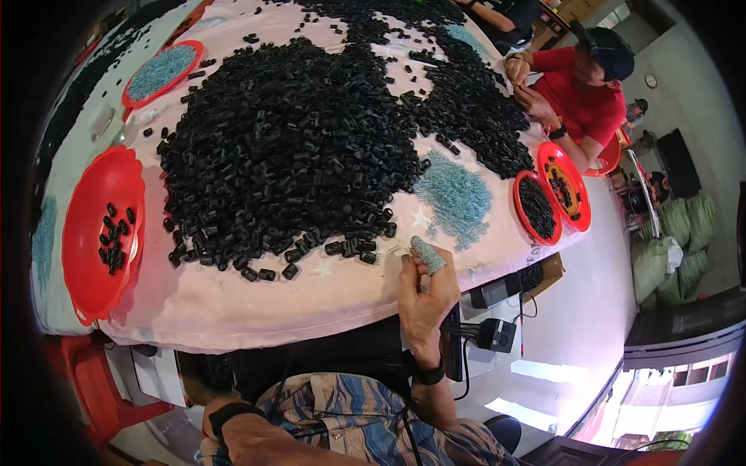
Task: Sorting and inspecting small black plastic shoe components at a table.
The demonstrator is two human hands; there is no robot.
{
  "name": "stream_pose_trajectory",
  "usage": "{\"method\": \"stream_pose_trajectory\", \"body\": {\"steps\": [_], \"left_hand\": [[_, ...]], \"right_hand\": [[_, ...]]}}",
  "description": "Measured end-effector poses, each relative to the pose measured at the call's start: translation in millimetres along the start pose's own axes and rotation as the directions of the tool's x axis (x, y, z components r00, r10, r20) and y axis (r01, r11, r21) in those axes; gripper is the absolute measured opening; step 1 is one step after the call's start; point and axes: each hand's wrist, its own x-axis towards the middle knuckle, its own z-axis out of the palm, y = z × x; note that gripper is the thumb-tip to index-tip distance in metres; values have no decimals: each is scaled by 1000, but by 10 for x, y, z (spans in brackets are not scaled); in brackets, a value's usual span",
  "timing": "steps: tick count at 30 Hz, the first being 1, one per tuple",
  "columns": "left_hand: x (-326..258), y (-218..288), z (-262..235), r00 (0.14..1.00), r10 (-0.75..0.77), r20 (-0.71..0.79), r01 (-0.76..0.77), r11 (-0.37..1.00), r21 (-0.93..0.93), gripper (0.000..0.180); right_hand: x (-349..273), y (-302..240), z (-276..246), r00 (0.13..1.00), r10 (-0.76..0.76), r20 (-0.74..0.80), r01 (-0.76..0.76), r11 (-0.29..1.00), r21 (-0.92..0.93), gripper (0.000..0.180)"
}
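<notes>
My right hand [426, 299] is at the table's near edge, thumb and fingers brought together. One fingertip wears, or carries, a speckled blue-grey covering [428, 255]; whatever is pinched there is too small to make out. Just beyond it lies a heap of tiny light-blue pieces [454, 198]. A large mound of small black plastic cylinders [287, 147] fills the middle of the table, left of that hand. Low at the left, below the table edge, is my left hand [220, 412], with a dark band at its wrist; its fingers are blurred and dark.
A red dish [85, 233] at the left holds several black pieces. Farther back stands a red dish of blue pieces [162, 71]. Two red bowls [516, 203] sit at the right edge, near a co-worker in a red shirt [571, 93]. Cables and a black box [497, 335] hang below.
</notes>
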Motion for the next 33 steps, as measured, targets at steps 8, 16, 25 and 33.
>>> {"method": "stream_pose_trajectory", "body": {"steps": [8,16,25,33], "left_hand": [[165,-361,257,497,460,-736,-646,762,40,23],[272,121,-1372,757,213,617,-179,977,-118,13],[69,173,-1746,937,125,-327,199,578,791,8],[61,-94,-2127,976,218,3,17,-87,996,23]], "right_hand": [[-20,-20,-39,998,-54,-16,54,998,13,27],[-110,-27,-29,999,0,45,-1,1000,31,26],[49,-111,-239,915,390,108,-400,833,383,18],[-46,-295,-249,916,253,311,-381,793,475,15]]}}
